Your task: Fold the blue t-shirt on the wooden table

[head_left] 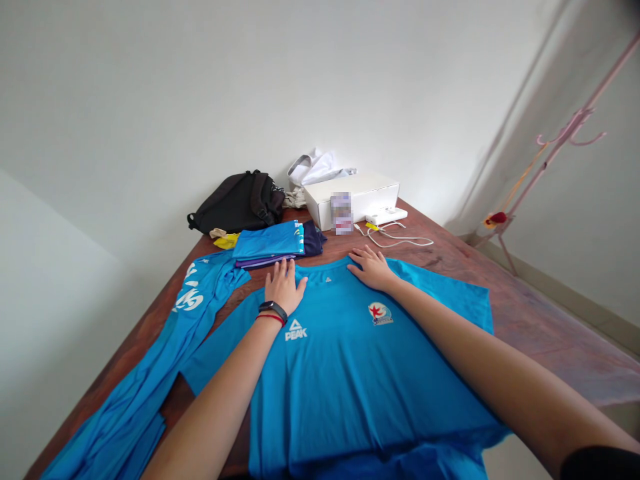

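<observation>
Across the reddish-brown worktop (545, 327), a blue T-shirt (340, 387) lies front side up, its neckline pointing away from the person towards the wall (200, 87) and its hem at the near edge, where the lower part bunches in folds. Its long axis, collar to hem, runs from far to near, while the short sleeves stretch out to either side; the white PEAK print (295, 332) reads upright from here, with a round emblem (380, 313) across from it on the chest. The left hand (285, 288) rests palm down beside the neckline, fingers extended and thumb held out (a dark wristband (273, 308) sits just behind it). The right hand (371, 269) lies on the opposite shoulder, its fingers slightly spread and angled inward to the collar; neither hand pinches the cloth. To the left, a long blue garment (145, 373) runs along the worktop, and beyond it are a folded blue cloth (267, 241), a black backpack (233, 203) and a white box (377, 200).
</observation>
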The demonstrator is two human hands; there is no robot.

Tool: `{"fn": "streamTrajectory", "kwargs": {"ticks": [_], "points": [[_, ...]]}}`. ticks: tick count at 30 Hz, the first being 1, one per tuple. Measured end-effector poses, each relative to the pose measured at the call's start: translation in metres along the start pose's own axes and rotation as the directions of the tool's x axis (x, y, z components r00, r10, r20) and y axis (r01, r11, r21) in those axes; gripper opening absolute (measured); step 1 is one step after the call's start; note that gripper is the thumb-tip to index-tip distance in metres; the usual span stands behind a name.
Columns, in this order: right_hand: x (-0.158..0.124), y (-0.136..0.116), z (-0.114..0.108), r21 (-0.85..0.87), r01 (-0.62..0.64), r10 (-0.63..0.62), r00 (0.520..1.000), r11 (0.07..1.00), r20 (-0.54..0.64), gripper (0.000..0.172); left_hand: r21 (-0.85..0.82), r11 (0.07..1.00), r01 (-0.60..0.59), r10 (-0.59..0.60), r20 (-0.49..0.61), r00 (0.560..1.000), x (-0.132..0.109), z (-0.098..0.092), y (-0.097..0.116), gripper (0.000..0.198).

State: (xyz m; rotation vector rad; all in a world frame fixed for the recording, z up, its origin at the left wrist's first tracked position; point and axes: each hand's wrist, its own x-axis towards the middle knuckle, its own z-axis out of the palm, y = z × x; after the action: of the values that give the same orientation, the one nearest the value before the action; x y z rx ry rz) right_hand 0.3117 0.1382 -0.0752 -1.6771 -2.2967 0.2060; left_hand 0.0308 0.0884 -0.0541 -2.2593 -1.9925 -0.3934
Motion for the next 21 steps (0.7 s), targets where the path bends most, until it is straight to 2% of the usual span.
{"fn": "streamTrajectory", "kwargs": {"ticks": [3,9,21], "points": [[0.0001,0.0004,0.0003,-0.005,0.003,-0.003,1.0,1.0,0.0,0.055,0.063,0.995,0.079,-0.082,0.05,0.995,0.0005,-0.0041,0.0004,0.061],[0.0003,0.0003,0.0004,-0.008,0.006,-0.006,1.0,1.0,0.005,0.057,0.154,0.984,0.086,-0.109,0.148,0.983,-0.002,-0.0073,0.0049,0.06],[0.0004,0.001,0.0016,0.0,0.006,-0.006,1.0,1.0,-0.005,0.057,0.147,0.98,0.132,-0.162,0.211,0.964,-0.0009,-0.0049,0.0004,0.073]]}}
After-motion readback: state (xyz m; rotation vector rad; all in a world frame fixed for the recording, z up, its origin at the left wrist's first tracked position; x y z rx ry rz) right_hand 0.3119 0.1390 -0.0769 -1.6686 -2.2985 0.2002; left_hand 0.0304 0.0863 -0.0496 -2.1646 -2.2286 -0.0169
